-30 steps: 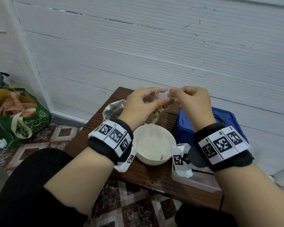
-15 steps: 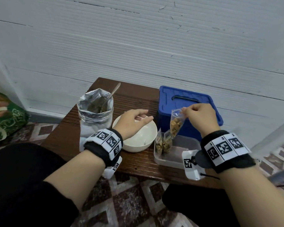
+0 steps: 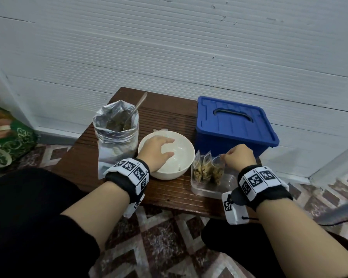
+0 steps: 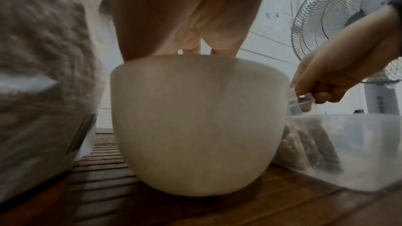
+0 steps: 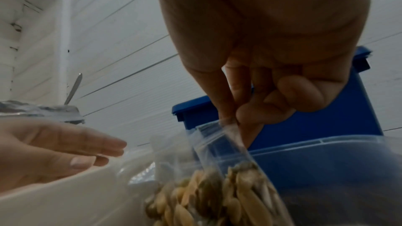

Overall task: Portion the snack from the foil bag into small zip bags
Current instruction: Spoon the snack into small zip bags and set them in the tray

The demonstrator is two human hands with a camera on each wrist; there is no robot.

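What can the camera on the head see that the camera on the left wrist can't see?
Only the head view shows the blue box, the spoon sticking out of the open foil bag, the inside of the white bowl where the left hand reaches, and the patterned floor. Only the left wrist view shows a standing fan and the bowl's outer wall from low down. Both show the bowl, the clear tub with filled zip bags, the wooden table, and the right hand pinching a bag's top.

Filled zip bags (image 3: 207,170) upright in tub (image 3: 211,191)
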